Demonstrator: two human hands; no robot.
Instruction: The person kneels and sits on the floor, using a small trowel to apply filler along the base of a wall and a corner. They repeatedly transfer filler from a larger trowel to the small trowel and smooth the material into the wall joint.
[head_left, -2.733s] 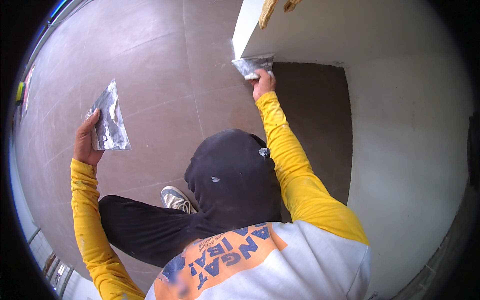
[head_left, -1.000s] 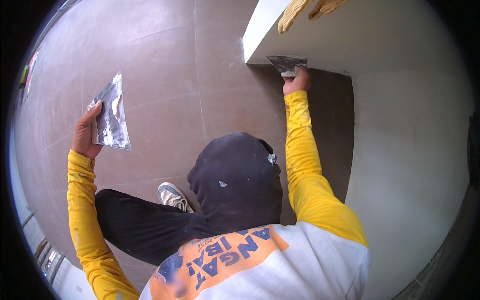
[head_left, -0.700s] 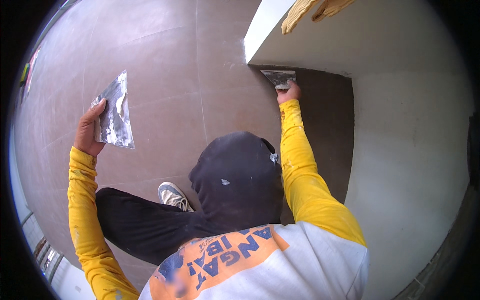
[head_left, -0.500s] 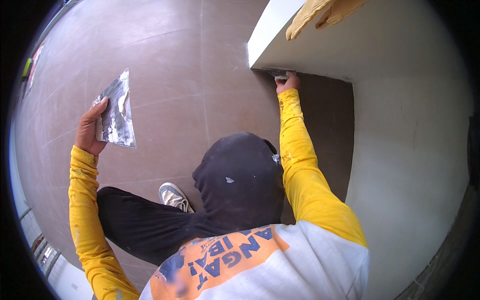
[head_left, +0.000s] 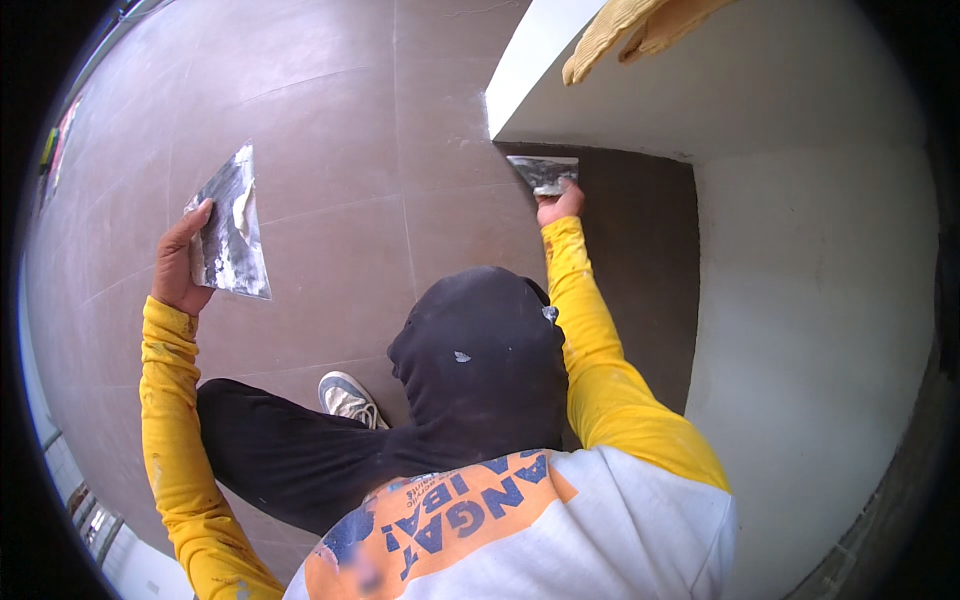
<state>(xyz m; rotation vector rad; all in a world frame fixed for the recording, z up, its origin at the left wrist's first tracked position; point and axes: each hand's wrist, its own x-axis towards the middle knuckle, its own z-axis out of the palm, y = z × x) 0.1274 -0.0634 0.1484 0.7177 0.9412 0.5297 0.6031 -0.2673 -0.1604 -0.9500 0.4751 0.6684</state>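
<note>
My left hand [head_left: 178, 262] is closed around one edge of a flat metal putty plate [head_left: 228, 245], its thumb on the upper face. White putty is smeared over that plate. Farther off and to the right, my right hand [head_left: 563, 206] grips a putty knife [head_left: 545, 173] with a wide, flat blade, also streaked with white. The blade is close to the bottom edge of a white wall [head_left: 800, 290], over the brown floor; whether it touches the floor I cannot tell.
Cream knitted gloves [head_left: 640, 28] show at the top edge, beside the wall. Brown floor tiles [head_left: 320, 160] with pale joint lines spread ahead and left. My bent legs in black trousers [head_left: 480, 370] and a shoe [head_left: 350, 398] are between my arms.
My right hand has drawn back toward me and slightly left with the putty knife, away from the wall's bottom edge, showing more of the blade. My left hand has hardly moved.
</note>
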